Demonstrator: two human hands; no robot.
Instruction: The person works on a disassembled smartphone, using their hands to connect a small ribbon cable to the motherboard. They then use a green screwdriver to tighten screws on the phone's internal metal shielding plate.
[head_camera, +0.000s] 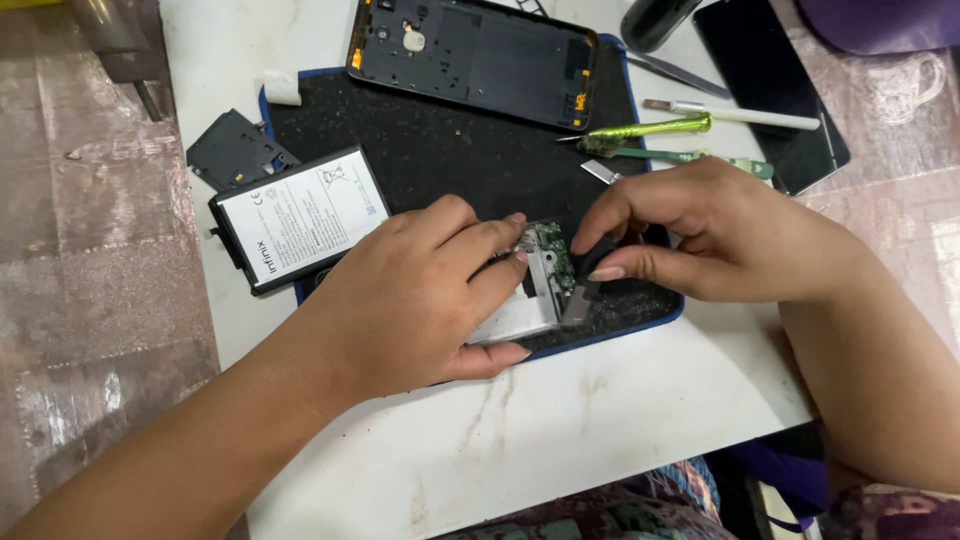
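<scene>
Two hands worked the opened phone (535, 285) on the black mat (450, 160): left hand (420, 295) pressed flat steadying it, right hand (700, 235) fingers pinched shut around a dark pry tool (585, 285). A slip could gouge the green board.

Your left hand (420, 290) rests on a silver metal frame (520, 315) that carries a green circuit board (553, 252) speckled with small silver parts. Your right hand (700, 235) pinches a black tool with a grey blade (583, 285). Under them you have a black work mat (450, 150) with a blue edge, dusted with pale specks. The bench (560, 420) is white with faint brownish streaks. The battery (298, 218) shows a white label framed in black. The phone back cover (475, 55) is dark grey with small orange spots at its corners. One screwdriver (645, 129) is lime green, and the tweezers (690, 157) look pale green. The floor (90, 260) is pinkish brown and mottled.
</scene>
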